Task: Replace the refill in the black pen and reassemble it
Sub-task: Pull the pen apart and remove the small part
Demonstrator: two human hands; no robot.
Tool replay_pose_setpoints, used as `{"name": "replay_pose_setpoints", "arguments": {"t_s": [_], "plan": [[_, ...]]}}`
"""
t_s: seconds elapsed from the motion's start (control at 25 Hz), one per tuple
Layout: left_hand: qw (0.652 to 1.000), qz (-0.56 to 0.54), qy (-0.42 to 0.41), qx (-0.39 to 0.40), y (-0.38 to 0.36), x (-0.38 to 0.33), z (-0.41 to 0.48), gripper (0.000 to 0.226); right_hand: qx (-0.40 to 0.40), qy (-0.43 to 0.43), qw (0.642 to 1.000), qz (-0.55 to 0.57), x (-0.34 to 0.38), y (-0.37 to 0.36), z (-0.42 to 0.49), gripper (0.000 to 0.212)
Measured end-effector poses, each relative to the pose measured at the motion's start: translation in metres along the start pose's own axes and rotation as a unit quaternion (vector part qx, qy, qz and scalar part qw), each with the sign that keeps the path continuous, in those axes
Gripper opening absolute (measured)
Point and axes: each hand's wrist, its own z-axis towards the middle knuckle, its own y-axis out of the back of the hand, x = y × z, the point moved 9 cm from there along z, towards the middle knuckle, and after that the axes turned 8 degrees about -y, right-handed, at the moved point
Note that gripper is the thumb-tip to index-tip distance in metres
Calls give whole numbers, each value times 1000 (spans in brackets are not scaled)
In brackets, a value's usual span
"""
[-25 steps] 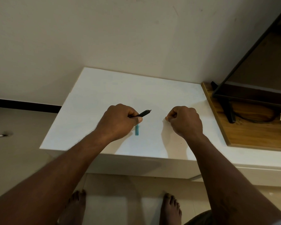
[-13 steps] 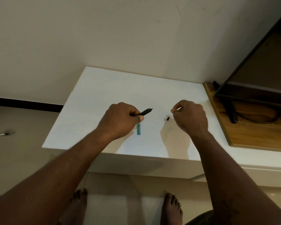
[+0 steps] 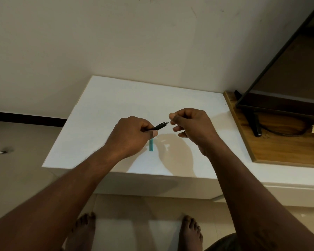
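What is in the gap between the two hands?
The head view shows only the black pen, its pale tip sticking out of the left hand toward the right hand, above the white table.

White tabletop point(image 3: 101, 109), room at left and far side.
We saw a teal piece point(image 3: 151, 146) lying mid-table; a wooden board point(image 3: 279, 151) and black stand point(image 3: 255, 124) blocked the right.

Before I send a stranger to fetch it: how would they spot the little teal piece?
Find the white table beside the wooden board. Above it, the left hand holds a black pen; the teal piece lies flat just below that hand's thumb. It is the only coloured thing there, a short straight bar.
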Motion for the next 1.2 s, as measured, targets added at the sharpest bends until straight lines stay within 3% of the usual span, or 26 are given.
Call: {"name": "replay_pose_setpoints", "arguments": {"t_s": [0.4, 0.76, 1.0, 1.08, 1.2], "plan": [[1000, -15, -5, -1, 0, -2, -2, 17, 30, -24, 999, -7, -5, -9, -4, 18], [1000, -13, 1, 12, -3, -6, -3, 15, 4, -11, 999, -51, -3, -12, -1, 20], [999, -9, 34, 9, 1, 7, -3, 11, -104, -10, 994, 19, -9, 28, 9, 16], [999, -2, 37, 5, 2, 8, -1, 13, -139, 12, 989, -41, -10, 37, 10, 17], [999, 1, 44, 0, 1, 9, -1, 14, -164, 58, 960, -221, -11, 30, 11, 19]]}}
